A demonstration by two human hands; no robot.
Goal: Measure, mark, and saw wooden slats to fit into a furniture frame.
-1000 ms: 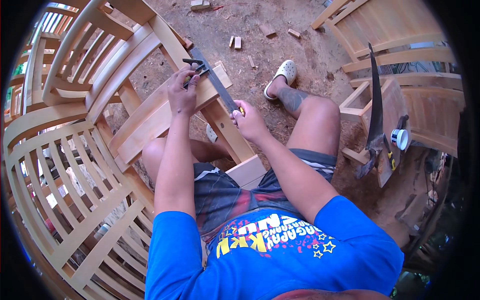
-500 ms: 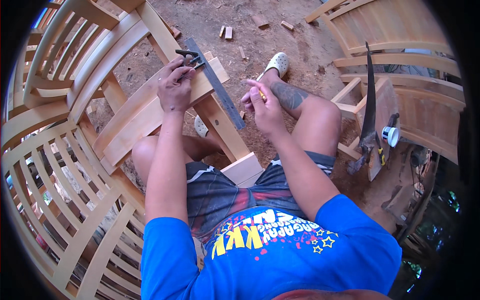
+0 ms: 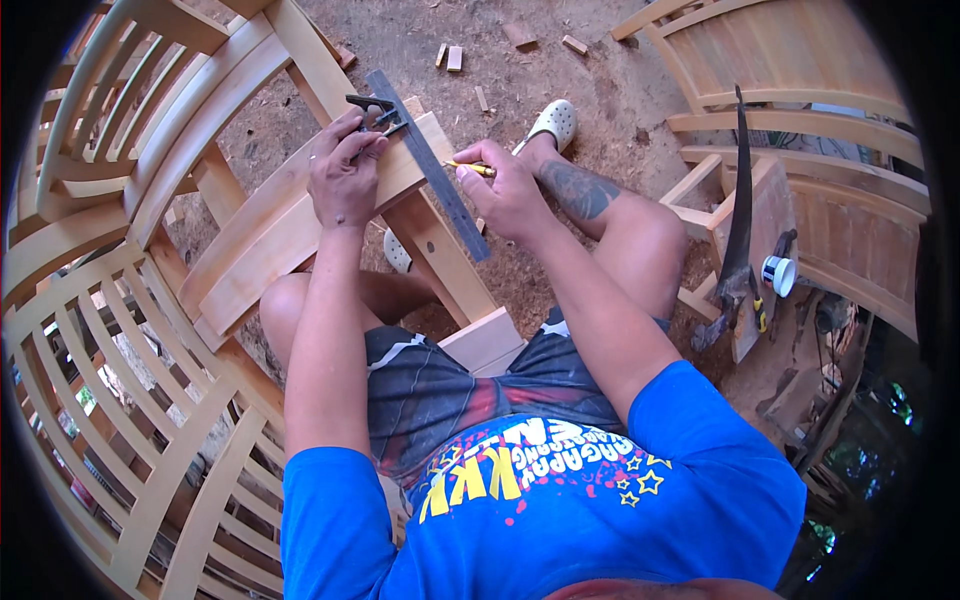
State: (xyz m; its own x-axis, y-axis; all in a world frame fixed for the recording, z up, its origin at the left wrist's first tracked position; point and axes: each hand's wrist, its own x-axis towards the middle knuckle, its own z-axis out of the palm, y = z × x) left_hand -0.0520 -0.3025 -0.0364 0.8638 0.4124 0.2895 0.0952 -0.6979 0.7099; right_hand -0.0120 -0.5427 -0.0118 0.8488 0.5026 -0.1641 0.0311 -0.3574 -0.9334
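Observation:
My left hand (image 3: 345,172) is closed around the black head of a combination square (image 3: 432,170). The square's long grey metal blade lies slantwise across the end of a pale wooden board (image 3: 275,245). Pinched between the fingers of my right hand (image 3: 503,200) is a yellow pencil (image 3: 478,169). Its tip points left, toward the blade's edge and the board end; whether it touches the wood is too small to tell. Beneath the board, between my knees, stands a wooden support (image 3: 440,255). A second board lies alongside, and part of the square's head is hidden by my left fingers.
Slatted wooden furniture (image 3: 165,400) rises close on my left. At right, a handsaw (image 3: 740,200) and a yellow-handled tool (image 3: 759,313) are by a small wooden stool (image 3: 770,205), with a white cup (image 3: 780,273). Wood offcuts (image 3: 455,59) lie on the dirt floor ahead.
My right hand has moved left and slightly up, bringing the pencil close to the blade and board end. The left hand and square have shifted only slightly left in the picture.

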